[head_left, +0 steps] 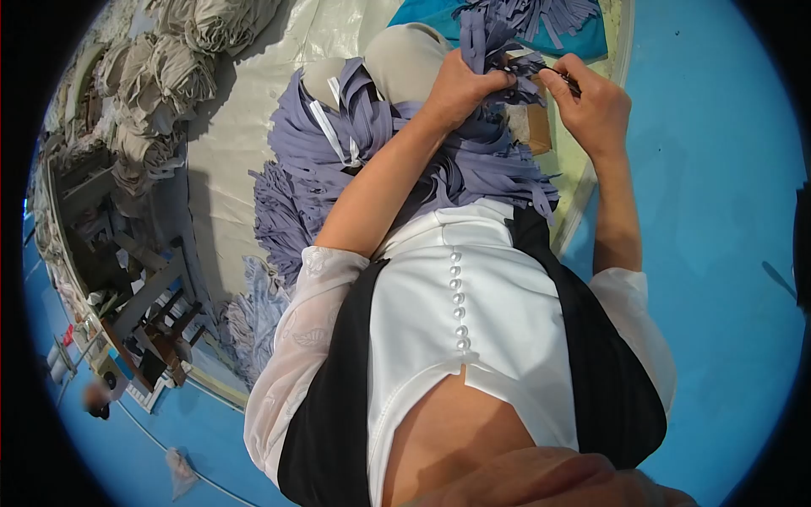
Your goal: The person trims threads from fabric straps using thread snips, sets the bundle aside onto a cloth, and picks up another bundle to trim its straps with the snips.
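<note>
My left hand (463, 91) is closed around a bunch of purple fabric strips (483, 40), which stick up past the thumb and fan out to the right. Beside it, my right hand (591, 106) pinches a small dark tool (564, 80), possibly thread snips, close to the cut ends of the strips. Its blades are too small to make out. Across my lap lies a large heap of purple strips (338, 135), with white ties (328, 131) around part of it.
More purple strips (553, 19) rest on a blue cloth (532, 38) ahead. Beige fabric bundles (173, 72) are piled at the left, above a wooden frame (152, 296). A brown block (530, 127) sits by my right wrist. Pale blue fabric (258, 308) lies near my left elbow.
</note>
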Demonstrator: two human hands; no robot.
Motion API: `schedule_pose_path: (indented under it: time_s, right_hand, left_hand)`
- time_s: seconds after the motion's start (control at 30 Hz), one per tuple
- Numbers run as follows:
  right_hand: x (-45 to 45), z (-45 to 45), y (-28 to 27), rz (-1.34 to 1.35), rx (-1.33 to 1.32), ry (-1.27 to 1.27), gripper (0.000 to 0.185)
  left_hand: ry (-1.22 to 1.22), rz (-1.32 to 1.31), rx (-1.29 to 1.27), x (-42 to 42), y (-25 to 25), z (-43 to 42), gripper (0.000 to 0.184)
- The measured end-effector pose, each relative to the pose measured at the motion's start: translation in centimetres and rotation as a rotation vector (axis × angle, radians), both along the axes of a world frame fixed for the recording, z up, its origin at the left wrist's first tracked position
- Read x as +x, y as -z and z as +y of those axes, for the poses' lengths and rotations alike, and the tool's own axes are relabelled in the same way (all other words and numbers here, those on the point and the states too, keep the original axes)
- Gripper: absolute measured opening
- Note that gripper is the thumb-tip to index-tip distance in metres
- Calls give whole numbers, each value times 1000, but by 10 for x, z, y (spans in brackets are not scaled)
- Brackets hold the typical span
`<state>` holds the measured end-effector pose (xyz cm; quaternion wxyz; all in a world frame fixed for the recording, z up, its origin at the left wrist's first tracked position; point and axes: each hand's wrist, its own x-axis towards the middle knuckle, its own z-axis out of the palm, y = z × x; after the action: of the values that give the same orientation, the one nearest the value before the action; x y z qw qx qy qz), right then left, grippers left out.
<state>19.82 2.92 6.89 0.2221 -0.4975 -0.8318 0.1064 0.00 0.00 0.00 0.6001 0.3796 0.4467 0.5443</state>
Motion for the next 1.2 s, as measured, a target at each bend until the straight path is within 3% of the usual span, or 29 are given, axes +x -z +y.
schedule_pose_path:
  time_s: [0.37,0.57,0.77,1.2]
  right_hand:
    - [6,2,3,70,-174,-26,26]
    - [16,6,13,359,-288,36,26]
    - [9,-1,4,213,-174,17,28]
    - [12,11,-7,14,-219,-82,31]
  left_hand:
    - [10,-30,-14,4,1,-8,23]
    - [13,-64,-26,3,6,-6,21]
    - [7,-88,-27,4,-1,-5,21]
    - [48,-22,24,2,-4,-5,29]
